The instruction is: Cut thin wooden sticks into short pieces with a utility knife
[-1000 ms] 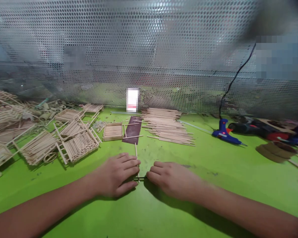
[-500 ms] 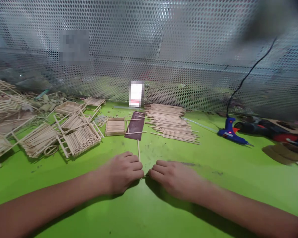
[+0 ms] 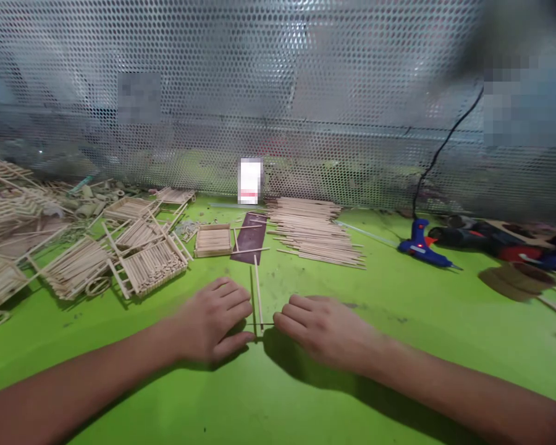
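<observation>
Lying between the two hands, near the middle of the green desk [image 3: 278, 395], a thin wooden stick [image 3: 258, 287] points toward the desk's far edge. Close to its near end it crosses a narrow dark strip [image 3: 268, 324]; which of the two lies uppermost cannot be told. The right hand [image 3: 312, 327] has its fingers curled closed on one end of the strip. The left hand [image 3: 222, 321] has thumb and fingers parted, the gap facing the stick; whether it touches the strip is unclear.

Toward the far edge, a dark sheet [image 3: 250, 240] bears loose sticks, with a small wooden tray [image 3: 213, 241] just to its left and a broad pile of sticks [image 3: 310, 232] to its right. A box of short sticks [image 3: 155, 269] and other stick frames occupy the left side. Toward the far right corner lie a blue glue gun [image 3: 418, 246] and, nearer, a brown curved piece [image 3: 516, 281]. A perforated metal screen [image 3: 287, 93] rises along the far edge.
</observation>
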Demonstrator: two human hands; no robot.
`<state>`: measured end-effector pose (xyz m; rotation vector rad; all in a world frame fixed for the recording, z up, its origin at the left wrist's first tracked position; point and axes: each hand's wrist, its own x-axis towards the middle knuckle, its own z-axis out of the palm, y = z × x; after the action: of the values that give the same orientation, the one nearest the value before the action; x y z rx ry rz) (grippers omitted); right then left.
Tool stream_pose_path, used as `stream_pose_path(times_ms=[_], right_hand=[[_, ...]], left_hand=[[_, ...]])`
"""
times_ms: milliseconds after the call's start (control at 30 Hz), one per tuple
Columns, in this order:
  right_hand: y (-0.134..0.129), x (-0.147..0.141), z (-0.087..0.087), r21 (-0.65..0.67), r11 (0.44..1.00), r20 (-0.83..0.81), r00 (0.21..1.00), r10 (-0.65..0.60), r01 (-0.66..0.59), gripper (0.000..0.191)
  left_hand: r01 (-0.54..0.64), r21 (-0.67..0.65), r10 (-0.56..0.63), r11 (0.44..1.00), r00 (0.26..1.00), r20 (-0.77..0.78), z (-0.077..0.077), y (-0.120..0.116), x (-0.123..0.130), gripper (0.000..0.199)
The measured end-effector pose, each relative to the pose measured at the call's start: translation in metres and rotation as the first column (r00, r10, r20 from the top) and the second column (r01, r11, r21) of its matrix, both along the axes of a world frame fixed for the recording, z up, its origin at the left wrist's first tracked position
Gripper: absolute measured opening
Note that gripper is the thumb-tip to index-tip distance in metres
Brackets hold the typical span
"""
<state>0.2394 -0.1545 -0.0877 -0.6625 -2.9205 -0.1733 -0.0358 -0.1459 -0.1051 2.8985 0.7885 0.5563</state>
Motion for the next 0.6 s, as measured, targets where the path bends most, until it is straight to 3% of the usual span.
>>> stream_pose_path(times_ms=[267, 600], right_hand=[[0.003, 0.002, -0.005, -0.05, 0.999, 0.03, 0.999, 0.012, -0.01, 0.011], [0.003, 0.002, -0.004, -0.051, 0.999, 0.007, 1.0, 0.014, -0.014, 0.011]], left_hand=[[0.133, -0.124, -0.14, 0.983, 0.989, -0.049, -0.002, 0.009, -0.004, 0.049], [0.123, -0.208, -0.124, 0.97, 0.992, 0.009, -0.001, 0.011, -0.002, 0.041]])
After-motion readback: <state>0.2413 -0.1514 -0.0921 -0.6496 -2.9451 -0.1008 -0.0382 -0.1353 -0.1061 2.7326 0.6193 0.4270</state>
